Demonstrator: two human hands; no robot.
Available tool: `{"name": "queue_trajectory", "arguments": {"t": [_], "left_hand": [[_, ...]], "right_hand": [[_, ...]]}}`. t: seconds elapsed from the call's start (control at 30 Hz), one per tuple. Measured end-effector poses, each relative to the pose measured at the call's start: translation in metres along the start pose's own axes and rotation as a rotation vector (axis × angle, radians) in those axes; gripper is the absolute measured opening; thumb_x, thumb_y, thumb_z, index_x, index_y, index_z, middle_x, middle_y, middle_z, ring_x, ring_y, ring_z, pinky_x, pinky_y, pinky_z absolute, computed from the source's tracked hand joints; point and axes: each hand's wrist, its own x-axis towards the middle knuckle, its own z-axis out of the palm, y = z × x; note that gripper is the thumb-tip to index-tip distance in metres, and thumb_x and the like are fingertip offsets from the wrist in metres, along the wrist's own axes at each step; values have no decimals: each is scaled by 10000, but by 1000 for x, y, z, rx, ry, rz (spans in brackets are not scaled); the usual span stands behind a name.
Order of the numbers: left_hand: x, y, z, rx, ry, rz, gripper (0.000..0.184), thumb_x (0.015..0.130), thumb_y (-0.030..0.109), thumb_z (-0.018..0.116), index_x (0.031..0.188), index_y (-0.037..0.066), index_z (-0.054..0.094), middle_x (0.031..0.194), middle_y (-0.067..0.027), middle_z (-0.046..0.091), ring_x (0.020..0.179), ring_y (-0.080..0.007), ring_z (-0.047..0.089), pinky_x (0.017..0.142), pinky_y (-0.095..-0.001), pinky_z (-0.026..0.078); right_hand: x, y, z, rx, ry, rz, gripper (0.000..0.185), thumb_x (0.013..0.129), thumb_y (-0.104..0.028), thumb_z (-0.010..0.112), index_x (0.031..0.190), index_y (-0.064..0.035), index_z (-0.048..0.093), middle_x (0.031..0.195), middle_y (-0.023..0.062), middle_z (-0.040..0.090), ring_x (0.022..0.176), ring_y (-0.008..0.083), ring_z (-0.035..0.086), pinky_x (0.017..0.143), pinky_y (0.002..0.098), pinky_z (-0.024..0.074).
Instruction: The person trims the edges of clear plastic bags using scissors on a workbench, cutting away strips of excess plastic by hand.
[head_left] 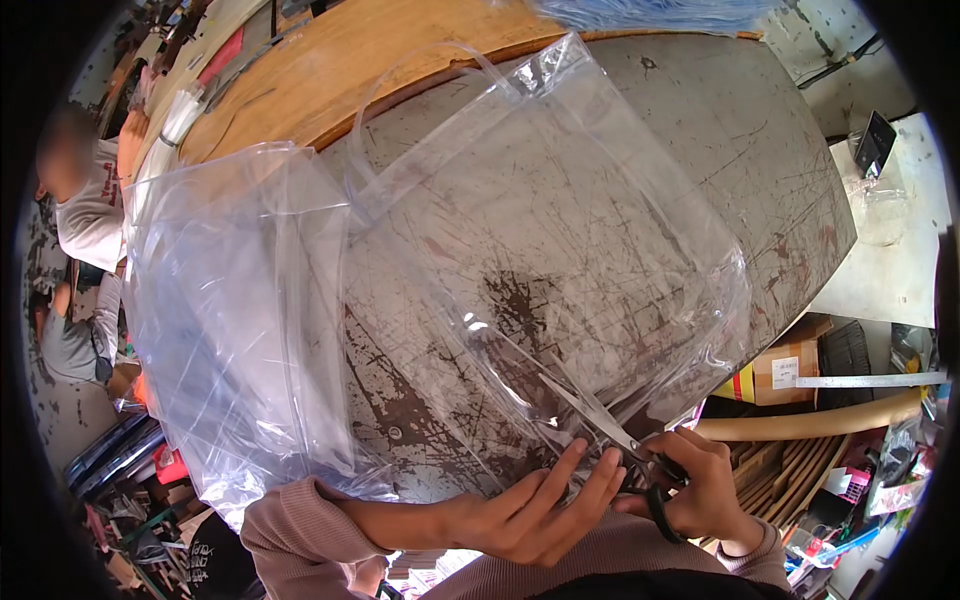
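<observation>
A clear plastic bag (560,190) with a loop handle lies spread over the worn grey tabletop, its bottom corner close to me. My left hand (545,510) has its fingers at that near corner and appears to pinch the plastic; the thumb is hidden. In my right hand (700,490) is a pair of scissors (600,415) with black handles, fingers through the loops. The blades point up and left over the bag's near edge and look slightly parted. A pile of clear plastic bags (240,320) lies left of the spread bag.
The grey table (790,200) has scratched, peeling paint. Beyond it is a wooden tabletop (300,70) with bluish plastic strips (650,12). A phone (875,145) stands on a white surface at right. Cardboard boxes (785,370) sit below. People (95,220) are at the left.
</observation>
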Motion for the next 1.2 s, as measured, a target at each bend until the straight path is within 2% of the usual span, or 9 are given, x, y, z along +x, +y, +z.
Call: {"name": "queue_trajectory", "arguments": {"t": [0.23,0.6,0.77,0.83,0.97,1.2], "left_hand": [[0,1,0,19,9,-6,255,886,195,458,1009,121,668,1053,-30,652,870,-172,662,513,-132,366],[-5,8,5,9,47,42,245,894,245,500,1002,100,664,1002,-20,672,856,-162,664,530,-129,360],[-4,7,6,35,111,45,265,898,262,473,980,104,670,968,-25,680,844,-157,664,576,-126,390],[-5,6,8,55,129,62,271,897,262,467,980,106,671,967,-23,681,842,-157,664,598,-129,401],[-5,6,8,52,145,78,274,891,260,463,977,113,678,965,-15,682,840,-161,664,648,-137,421],[-6,8,7,26,164,63,257,881,244,479,971,113,681,957,-21,683,850,-162,662,652,-134,417]], "right_hand": [[-2,8,4,-75,67,-60,588,480,-379,880,888,-57,606,618,21,486,491,121,496,435,258,400],[5,-4,-3,-131,10,-92,566,500,-364,874,898,-60,608,624,31,500,517,116,485,439,239,418],[6,-6,-4,-92,-19,-87,584,493,-373,875,892,-40,609,604,40,507,538,138,492,443,258,411],[8,-5,-6,-109,-13,-185,607,484,-391,874,885,-23,604,597,51,514,538,155,492,442,269,404],[7,-3,-7,-93,-18,-183,613,486,-402,871,882,-18,601,609,58,523,530,162,490,446,270,403],[6,-7,-12,-72,-73,-163,581,501,-388,870,874,-30,604,584,20,518,525,155,494,452,272,400]]}}
